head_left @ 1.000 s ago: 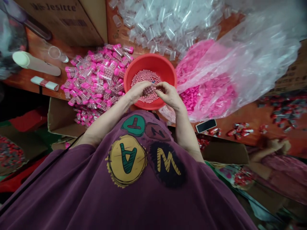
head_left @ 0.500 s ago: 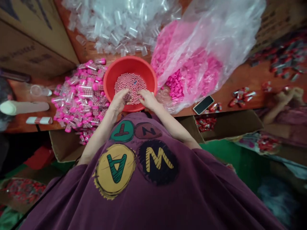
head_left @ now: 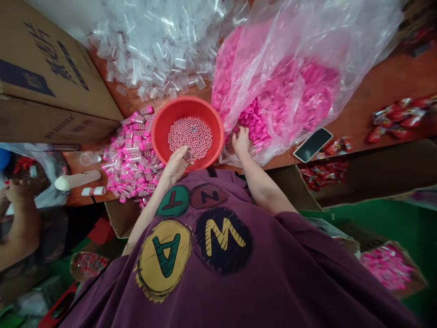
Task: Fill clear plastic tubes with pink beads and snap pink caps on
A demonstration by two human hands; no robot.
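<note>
My left hand [head_left: 176, 166] is closed around a small clear plastic vial [head_left: 190, 156] at the near rim of the red bowl [head_left: 159, 132]. How full the vial is, I cannot tell. Pink beads [head_left: 184, 130] cover the bottom of the bowl, with a bluish bit among them. To the right of the bowl, my right hand [head_left: 241, 142] pinches a pink cap [head_left: 235, 130] at the edge of a heap of loose pink caps [head_left: 256, 120]. These spill from a large clear plastic bag [head_left: 287, 95] of more caps.
Bead-filled vials with pink caps [head_left: 133, 157] are heaped left of the bowl. Clear empty vials [head_left: 160, 50] lie behind it. A cardboard box [head_left: 51, 77] stands at the left, a phone [head_left: 313, 145] at the right. Another person's arm [head_left: 20, 223] shows at far left.
My right hand has left the bowl and moved right to the pink caps. My left hand stays by the bowl's near side with the vial. The view has shifted.
</note>
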